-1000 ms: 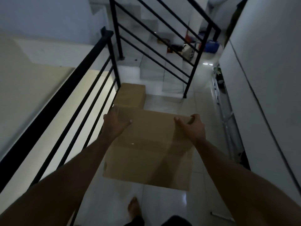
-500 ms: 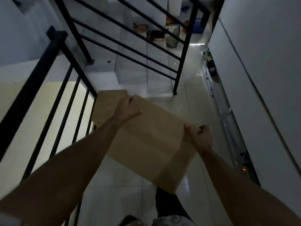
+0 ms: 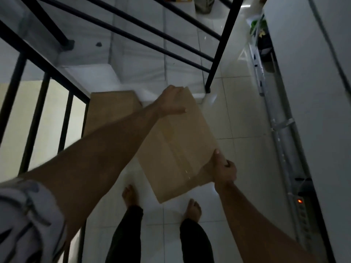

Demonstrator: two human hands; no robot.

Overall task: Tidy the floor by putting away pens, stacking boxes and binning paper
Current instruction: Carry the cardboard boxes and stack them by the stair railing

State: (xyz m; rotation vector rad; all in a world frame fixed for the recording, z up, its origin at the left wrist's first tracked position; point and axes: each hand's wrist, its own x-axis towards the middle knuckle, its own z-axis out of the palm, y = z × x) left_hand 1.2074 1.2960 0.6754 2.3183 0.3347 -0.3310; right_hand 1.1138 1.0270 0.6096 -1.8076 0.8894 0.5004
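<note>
The cardboard box (image 3: 176, 147) hangs in the air above the floor (image 3: 245, 154), tilted so that its far corner points toward the stairs (image 3: 144, 59) and its near corner toward the person's bare feet. Both hands carry it: the left hand (image 3: 171, 101) grasps the far corner with the fingers curled over the edge and the thumb lying along the top face, and the right hand (image 3: 224, 168) grips the near right edge, thumb on top and fingers wrapped underneath. A strip of clear tape runs across the top of the box. A second cardboard box (image 3: 112, 111) sits on the floor beyond the left forearm, just beside the foot of the black railing (image 3: 38, 57) and close to the lowest step. The floor is laid with pale glossy tiles that catch a little light, and the whole room is dim. White tiled steps rise at the top of the view behind slanted black rails and a black post (image 3: 218, 54). Along the right side stands a tall white wall or cabinet front (image 3: 307, 92), with metal rails (image 3: 281, 133) lying at its base and a power strip (image 3: 301, 207) showing a small orange light. The person stands barefoot in dark trousers, a pale patterned sleeve (image 3: 24, 221) on the left arm.
</note>
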